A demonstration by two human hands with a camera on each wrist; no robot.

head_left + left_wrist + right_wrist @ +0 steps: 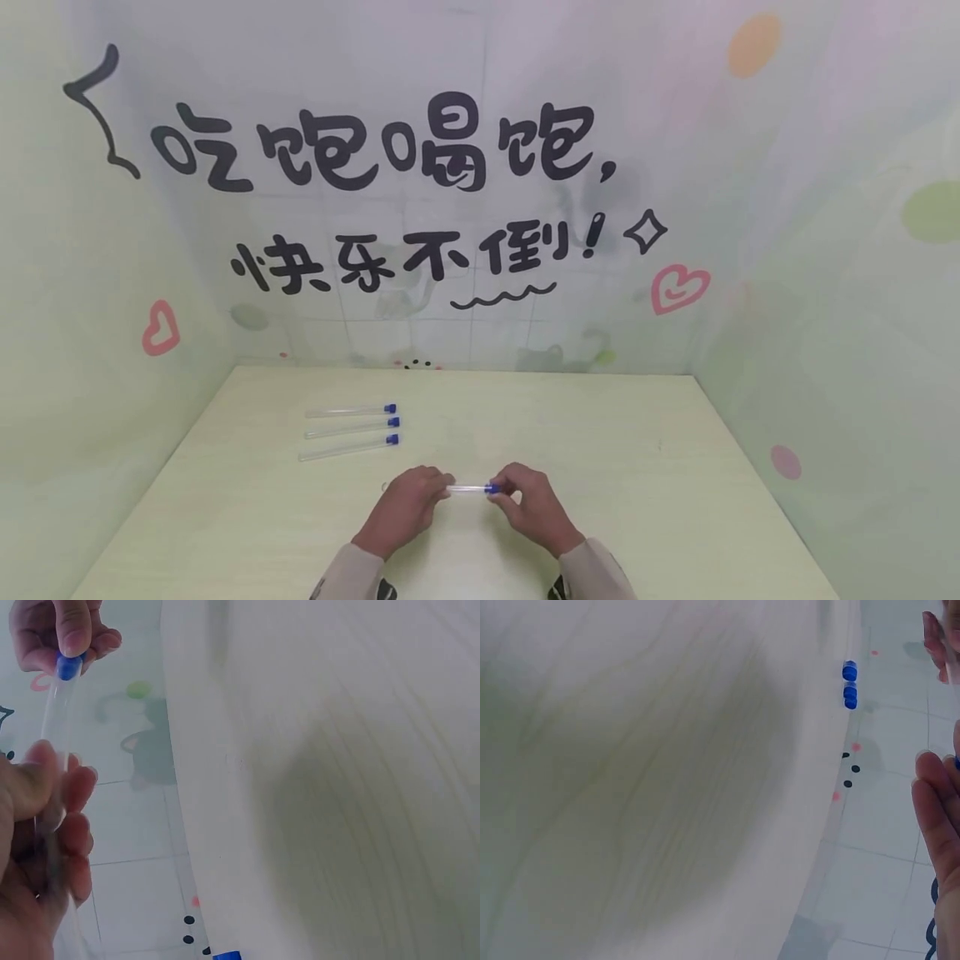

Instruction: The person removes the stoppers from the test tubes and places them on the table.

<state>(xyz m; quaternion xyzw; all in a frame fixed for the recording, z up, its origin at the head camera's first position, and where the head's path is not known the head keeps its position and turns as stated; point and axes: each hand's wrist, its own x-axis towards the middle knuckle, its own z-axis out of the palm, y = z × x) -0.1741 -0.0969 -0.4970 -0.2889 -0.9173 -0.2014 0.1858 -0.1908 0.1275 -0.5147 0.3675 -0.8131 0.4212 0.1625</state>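
Being steadied, presumably, the clear tube [467, 490] is gripped by fingers [78, 836] of the left hand [408, 507], its blue cap [70, 667] pinched by the right hand [536, 507].

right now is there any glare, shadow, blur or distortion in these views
Head view: a pale streak of glare along the held tube; left wrist view: a broad, soft shadow on the table, and the tube's lower part looks blurred; right wrist view: another wide shadow, with the table's edge bowed.
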